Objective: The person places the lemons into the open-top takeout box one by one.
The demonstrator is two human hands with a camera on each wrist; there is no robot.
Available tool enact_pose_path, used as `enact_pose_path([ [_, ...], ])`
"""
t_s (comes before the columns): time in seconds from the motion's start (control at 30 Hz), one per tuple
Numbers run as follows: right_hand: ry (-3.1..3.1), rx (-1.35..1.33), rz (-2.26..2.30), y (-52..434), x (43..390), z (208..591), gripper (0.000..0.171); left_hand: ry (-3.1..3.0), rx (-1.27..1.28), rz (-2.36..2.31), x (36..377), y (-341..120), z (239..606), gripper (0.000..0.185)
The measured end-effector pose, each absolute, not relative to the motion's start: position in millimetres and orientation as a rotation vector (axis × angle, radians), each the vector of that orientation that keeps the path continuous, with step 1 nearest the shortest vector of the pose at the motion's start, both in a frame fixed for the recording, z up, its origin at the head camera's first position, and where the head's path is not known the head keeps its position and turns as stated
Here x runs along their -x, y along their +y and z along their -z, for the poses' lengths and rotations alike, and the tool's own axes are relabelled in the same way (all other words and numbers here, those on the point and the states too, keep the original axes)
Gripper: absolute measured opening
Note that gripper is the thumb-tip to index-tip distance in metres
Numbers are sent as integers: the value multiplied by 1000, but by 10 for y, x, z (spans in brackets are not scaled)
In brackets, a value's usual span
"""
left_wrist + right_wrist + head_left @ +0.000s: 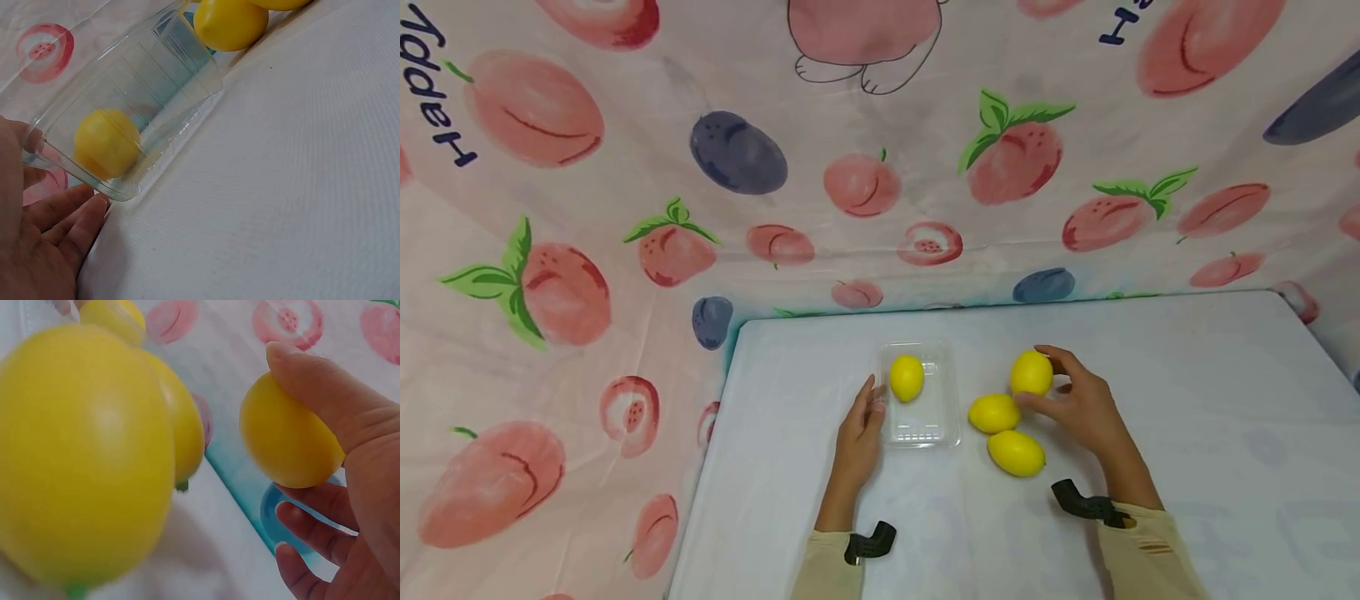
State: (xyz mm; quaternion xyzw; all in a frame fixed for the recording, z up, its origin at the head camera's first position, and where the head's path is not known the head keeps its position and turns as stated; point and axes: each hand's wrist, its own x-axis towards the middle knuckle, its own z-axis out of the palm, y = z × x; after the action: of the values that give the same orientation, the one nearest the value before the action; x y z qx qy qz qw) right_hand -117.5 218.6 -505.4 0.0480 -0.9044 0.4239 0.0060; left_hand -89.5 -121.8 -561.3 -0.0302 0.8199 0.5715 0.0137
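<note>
Pale, faintly bluish white table (1187, 400), matte, evenly lit, no hard shadows. Behind the table and down its left side, draped pink cloth (625, 333), lightly creased, serving as backdrop. Printed on the cloth above the table: peaches (1015, 162) with green leaves, dark blue plums (738, 153), halved fruits, the feet of an outlined cartoon figure (865, 42) at the top edge. Dark blue lettering (433, 92), upside down, far up-left of the table. Teal tint along the table's far edge.
</note>
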Motion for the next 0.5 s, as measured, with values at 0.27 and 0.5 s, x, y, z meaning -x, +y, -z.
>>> enact_pose_path([
  [0.27,-2860,-223,-1347,1984,1266,5016,82,2550,105,-1772,887,-1204,5612,52],
  [0.5,-2877,-304,-1371,1768,1385,4949,83,2556,99,-1773,906,-1201,5592,52],
])
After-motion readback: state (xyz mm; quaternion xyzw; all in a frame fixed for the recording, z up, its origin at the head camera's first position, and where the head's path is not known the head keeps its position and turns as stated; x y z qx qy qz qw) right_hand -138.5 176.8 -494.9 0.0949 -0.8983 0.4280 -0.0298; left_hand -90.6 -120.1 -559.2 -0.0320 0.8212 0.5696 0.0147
